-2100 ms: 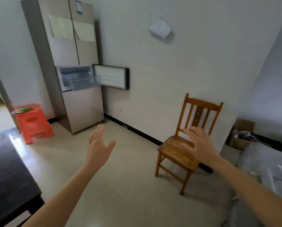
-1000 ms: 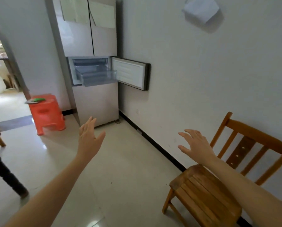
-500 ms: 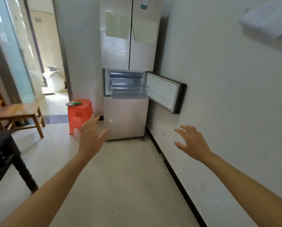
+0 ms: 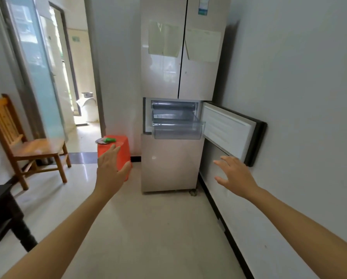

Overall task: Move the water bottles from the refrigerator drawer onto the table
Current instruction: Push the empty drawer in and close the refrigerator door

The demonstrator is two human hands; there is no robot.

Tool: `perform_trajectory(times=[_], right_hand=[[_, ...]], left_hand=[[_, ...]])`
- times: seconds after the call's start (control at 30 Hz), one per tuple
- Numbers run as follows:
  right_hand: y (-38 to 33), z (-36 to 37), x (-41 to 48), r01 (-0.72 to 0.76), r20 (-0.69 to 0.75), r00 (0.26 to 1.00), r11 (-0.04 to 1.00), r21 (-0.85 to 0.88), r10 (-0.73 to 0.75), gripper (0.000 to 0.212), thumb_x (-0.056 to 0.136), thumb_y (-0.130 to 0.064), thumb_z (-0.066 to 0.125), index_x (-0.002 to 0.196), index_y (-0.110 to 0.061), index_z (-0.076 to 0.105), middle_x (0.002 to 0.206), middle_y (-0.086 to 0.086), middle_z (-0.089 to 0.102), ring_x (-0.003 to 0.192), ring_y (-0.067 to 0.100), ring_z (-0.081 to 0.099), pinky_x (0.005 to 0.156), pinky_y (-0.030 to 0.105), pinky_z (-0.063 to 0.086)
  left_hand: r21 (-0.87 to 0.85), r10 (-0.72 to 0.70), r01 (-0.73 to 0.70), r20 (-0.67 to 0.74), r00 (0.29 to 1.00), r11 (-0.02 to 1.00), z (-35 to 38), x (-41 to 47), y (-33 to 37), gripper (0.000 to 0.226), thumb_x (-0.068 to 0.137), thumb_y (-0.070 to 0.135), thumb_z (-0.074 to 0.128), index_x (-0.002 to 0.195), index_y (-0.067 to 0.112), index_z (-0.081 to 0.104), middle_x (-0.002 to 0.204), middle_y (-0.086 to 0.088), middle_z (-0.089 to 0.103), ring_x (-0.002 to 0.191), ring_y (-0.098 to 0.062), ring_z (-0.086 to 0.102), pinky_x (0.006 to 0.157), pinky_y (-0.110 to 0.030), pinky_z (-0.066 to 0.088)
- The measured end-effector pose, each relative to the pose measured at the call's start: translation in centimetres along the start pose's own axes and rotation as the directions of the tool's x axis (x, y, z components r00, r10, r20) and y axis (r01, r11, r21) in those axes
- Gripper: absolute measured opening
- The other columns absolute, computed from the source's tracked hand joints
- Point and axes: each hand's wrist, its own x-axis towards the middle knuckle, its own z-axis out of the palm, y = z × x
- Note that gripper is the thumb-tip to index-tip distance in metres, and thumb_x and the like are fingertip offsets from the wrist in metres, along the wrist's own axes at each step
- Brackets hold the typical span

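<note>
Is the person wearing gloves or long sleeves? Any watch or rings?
No gloves: the left hand and the right hand are both bare. No sleeves show either; the left forearm and the right forearm are uncovered to the picture's edge. I see no watch, bracelet or ring.

Clear refrigerator drawer (image 4: 177,132) pulled out, contents unclear

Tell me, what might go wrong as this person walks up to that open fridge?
The open door juts out just beyond the right hand; an arm could knock it. The clear drawer hangs pulled out, so leaning on it might strain it. The red stool beside the refrigerator could trip a foot.
</note>
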Motion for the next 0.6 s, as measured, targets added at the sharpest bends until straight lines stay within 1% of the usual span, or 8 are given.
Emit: perform_trajectory(times=[0.07,0.13,0.3,0.43,0.6], right_hand=[[0.7,0.7,3.3,-0.014,-0.016,1.000,1.000,0.013,0.014,0.055,0.089,-0.035,0.055,0.138,-0.016,0.040,0.144,0.009,0.037,0.135,0.025,0.030,0.107,0.038,0.029],[1.4,2.1,5.5,-0.022,-0.006,1.000,1.000,0.020,0.022,0.055,0.089,-0.036,0.054,0.139,-0.017,0.039,0.144,0.009,0.036,0.135,0.024,0.030,0.109,0.038,0.028],[3.8,7.7,9.2,-0.063,0.110,0.992,0.997,0.033,0.059,0.054,0.090,-0.037,0.051,0.140,-0.020,0.036,0.146,0.006,0.033,0.136,0.022,0.027,0.109,0.037,0.028],[6.6,10.9,13.7,-0.074,0.156,0.986,0.996,0.059,0.064,0.054,0.090,-0.036,0.051,0.139,-0.019,0.037,0.146,0.007,0.033,0.135,0.023,0.027,0.109,0.039,0.030],[11.7,14.0,22.1,-0.066,0.123,0.991,0.996,0.068,0.057,0.055,0.091,-0.036,0.050,0.141,-0.018,0.034,0.147,0.007,0.032,0.137,0.022,0.026,0.110,0.035,0.027]], left_hand=[[-0.005,0.001,-0.001,0.005,1.000,1.000,1.8,3.1,-1.1,0.056,0.085,0.023,0.060,0.136,0.010,0.040,0.140,-0.013,0.043,0.127,-0.033,0.040,0.104,-0.050,0.036],[0.011,-0.028,0.028,0.013,1.000,1.000,3.7,5.0,-2.0,0.056,0.086,0.022,0.060,0.137,0.010,0.039,0.142,-0.013,0.041,0.129,-0.034,0.037,0.105,-0.053,0.035],[0.036,-0.062,0.059,0.076,0.995,0.998,9.4,8.2,-4.7,0.054,0.086,0.017,0.061,0.135,0.008,0.040,0.146,-0.014,0.036,0.132,-0.032,0.034,0.108,-0.049,0.029],[0.068,-0.088,0.080,0.114,0.990,0.994,14.1,12.3,-6.0,0.054,0.085,0.016,0.061,0.135,0.006,0.041,0.144,-0.016,0.038,0.131,-0.034,0.035,0.108,-0.049,0.030],[0.087,-0.057,0.048,0.096,0.994,0.995,20.8,19.3,-5.7,0.054,0.088,0.018,0.057,0.137,0.008,0.037,0.148,-0.012,0.033,0.134,-0.031,0.030,0.109,-0.046,0.027]])
